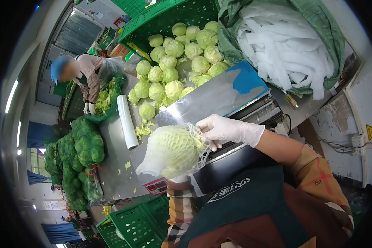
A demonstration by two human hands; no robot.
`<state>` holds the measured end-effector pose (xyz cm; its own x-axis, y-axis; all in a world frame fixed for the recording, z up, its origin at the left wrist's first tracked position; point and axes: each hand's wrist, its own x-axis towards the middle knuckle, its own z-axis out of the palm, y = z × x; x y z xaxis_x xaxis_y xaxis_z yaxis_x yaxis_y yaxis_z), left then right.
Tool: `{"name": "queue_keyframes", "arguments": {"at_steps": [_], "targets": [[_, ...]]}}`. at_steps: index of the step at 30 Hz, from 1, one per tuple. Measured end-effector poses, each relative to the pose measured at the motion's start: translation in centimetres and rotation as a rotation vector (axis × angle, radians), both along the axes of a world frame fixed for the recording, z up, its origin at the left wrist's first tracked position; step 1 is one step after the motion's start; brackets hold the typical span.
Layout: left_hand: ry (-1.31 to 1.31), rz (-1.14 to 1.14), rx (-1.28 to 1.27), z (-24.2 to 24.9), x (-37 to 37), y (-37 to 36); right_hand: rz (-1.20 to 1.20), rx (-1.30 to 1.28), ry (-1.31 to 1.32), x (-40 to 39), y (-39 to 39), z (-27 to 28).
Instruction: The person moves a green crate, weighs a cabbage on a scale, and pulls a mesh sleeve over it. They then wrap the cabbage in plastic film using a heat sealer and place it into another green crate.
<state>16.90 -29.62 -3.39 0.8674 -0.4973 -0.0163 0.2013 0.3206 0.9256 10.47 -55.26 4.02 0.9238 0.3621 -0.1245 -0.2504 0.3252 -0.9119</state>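
- Cabbage (175, 149) in a white foam net sleeve (151, 165) sits right between both hands, held up just over the steel desk (115, 165).
- Right hand (225, 129), in a white glove, comes in from the right and has its fingers curled round the open end of the net, pinching the mesh at the cabbage's right side.
- Left hand (178, 178) is mostly hidden underneath the cabbage; only a bit of white glove peeks out below it. It looks like it's propping the cabbage from below, but I honestly can't tell how far the fingers are closed.
- Just behind the hands there's a wrapping machine (219, 97) with a shiny flat plate and a blue patch on it.
- To the left of the hands, a roll of cling film (127, 122) lies on the desk, with loose leaf scraps (144, 130) near it.
- Further out past the machine: a big pile of bare cabbages (173, 62), spilling from a green crate (169, 16).
- Up and to the right of the hands, a green sack (330, 37) stuffed with white foam nets (285, 45).
- Far left of the hands, another person (84, 70) in a blue cap is at a heap of leaves, white gloves on.
- Bagged-up green cabbages (80, 149) are stacked off the desk's left edge, and a small scale display (156, 187) sits just below the left hand.
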Motion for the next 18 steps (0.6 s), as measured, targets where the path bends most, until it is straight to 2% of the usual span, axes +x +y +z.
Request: {"name": "queue_keyframes", "arguments": {"at_steps": [1,4,6,8,12,15,17,18], "targets": [[-0.051,0.012,0.081,-0.2,0.1,0.1,0.001,0.001,0.001,0.1,-0.1,-0.4],[-0.654,0.046,0.579,-0.2,-0.2,-0.2,-0.054,0.098,-0.033,0.2,-0.5,-1.2],[-1.053,0.067,0.910,0.1,-0.5,-0.8,0.013,0.193,0.056,0.0,-1.8,-0.9],[-0.985,0.075,0.863,0.6,-0.7,-1.1,0.048,0.215,0.112,0.2,-2.8,-1.6],[-0.640,0.114,0.589,-0.3,-0.5,-0.7,0.114,0.373,0.160,0.9,-3.8,-2.9],[-0.669,0.072,0.654,-0.8,-0.2,-0.2,0.130,0.324,0.130,1.6,-4.0,-2.1],[-0.715,0.014,0.722,-1.1,-0.1,0.2,0.108,0.010,0.007,2.5,-4.9,-1.5],[-0.722,-0.019,0.748,-1.0,0.1,0.2,0.114,0.009,0.009,2.9,-5.3,-0.8]]}}
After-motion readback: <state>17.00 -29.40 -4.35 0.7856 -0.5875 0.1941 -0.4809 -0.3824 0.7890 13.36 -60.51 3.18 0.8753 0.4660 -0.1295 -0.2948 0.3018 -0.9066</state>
